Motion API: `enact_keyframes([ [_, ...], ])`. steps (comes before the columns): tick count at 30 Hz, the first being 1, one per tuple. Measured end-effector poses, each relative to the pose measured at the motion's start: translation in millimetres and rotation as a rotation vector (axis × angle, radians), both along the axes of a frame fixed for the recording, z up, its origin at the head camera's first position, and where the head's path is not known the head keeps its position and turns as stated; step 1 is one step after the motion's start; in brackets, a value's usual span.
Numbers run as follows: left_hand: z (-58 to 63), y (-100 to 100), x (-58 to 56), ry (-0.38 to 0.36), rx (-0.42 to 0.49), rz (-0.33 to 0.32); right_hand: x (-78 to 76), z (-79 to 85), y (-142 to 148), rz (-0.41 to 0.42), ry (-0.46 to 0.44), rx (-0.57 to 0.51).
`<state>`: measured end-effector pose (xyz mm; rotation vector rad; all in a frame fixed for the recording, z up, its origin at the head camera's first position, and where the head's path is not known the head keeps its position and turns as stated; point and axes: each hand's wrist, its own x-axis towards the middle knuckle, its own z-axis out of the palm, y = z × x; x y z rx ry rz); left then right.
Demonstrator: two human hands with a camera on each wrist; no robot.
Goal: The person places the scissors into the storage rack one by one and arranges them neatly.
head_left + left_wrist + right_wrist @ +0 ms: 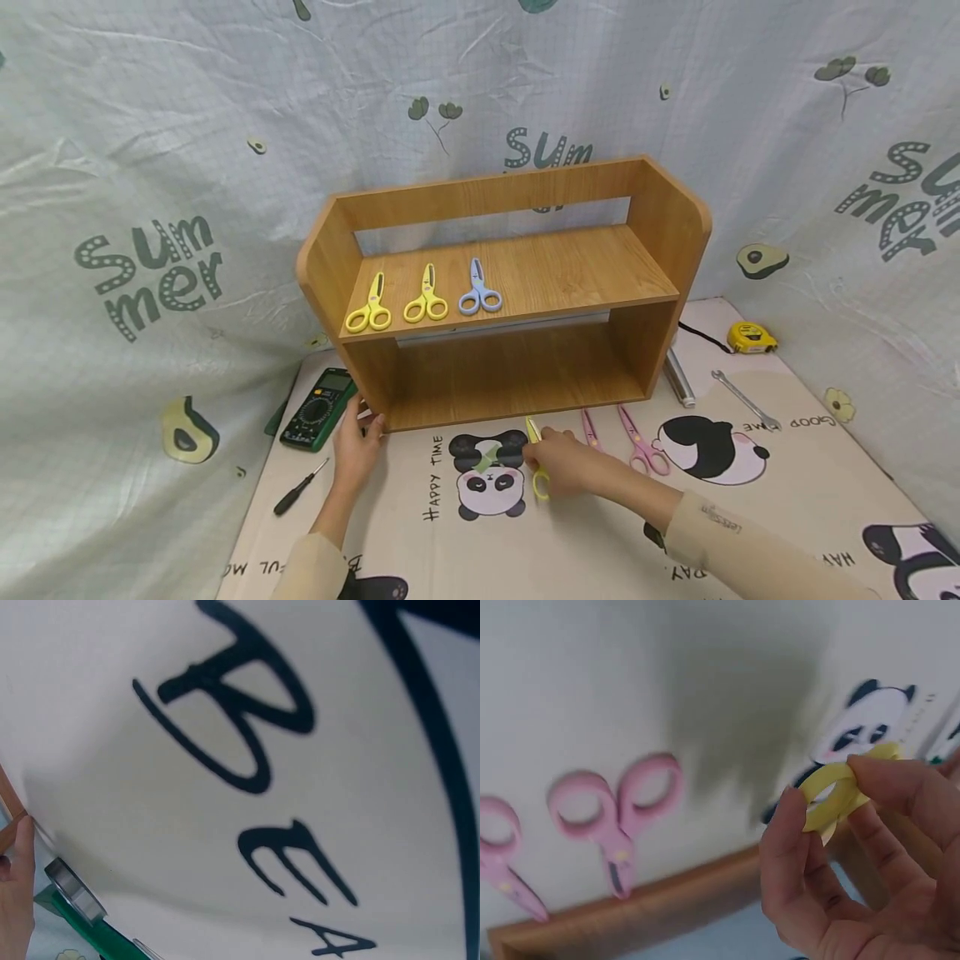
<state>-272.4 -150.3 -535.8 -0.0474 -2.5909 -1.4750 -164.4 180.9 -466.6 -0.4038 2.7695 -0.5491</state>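
Observation:
My right hand point(564, 463) pinches a pair of yellow scissors point(826, 796) by the handle loops, just in front of the wooden shelf point(525, 367). In the head view, the blades point toward the shelf. At the shelf's lower left corner, my left hand point(358, 446) grips the edge. Two yellow scissors point(368, 312) point(426, 303) and one blue pair point(478, 296) lie in a row on the upper board, blades toward the back. Right of my right hand, two pink scissors point(643, 450) point(615, 817) lie on the table, one partly covered by the hand in the head view.
A green multimeter point(318, 410) and a black-handled screwdriver point(298, 490) lie left of the shelf. To its right are a silver tube-like thing point(678, 379), a wrench point(744, 402) and a yellow tape measure point(752, 337). Printed cloth hangs behind.

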Motion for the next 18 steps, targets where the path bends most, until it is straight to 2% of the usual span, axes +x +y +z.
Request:
enact_keyframes([
  [10,-0.1,-0.6,0.1,-0.004,0.000,0.001,19.8,57.4,6.1,0.077,-0.035,0.016],
  [15,-1.3,-0.6,0.0,-0.005,0.005,-0.003,22.6,96.1,11.0,0.068,-0.057,-0.048],
  [18,-1.4,-0.3,0.3,0.000,0.002,-0.007,21.5,121.6,15.3,0.089,-0.028,-0.050],
])
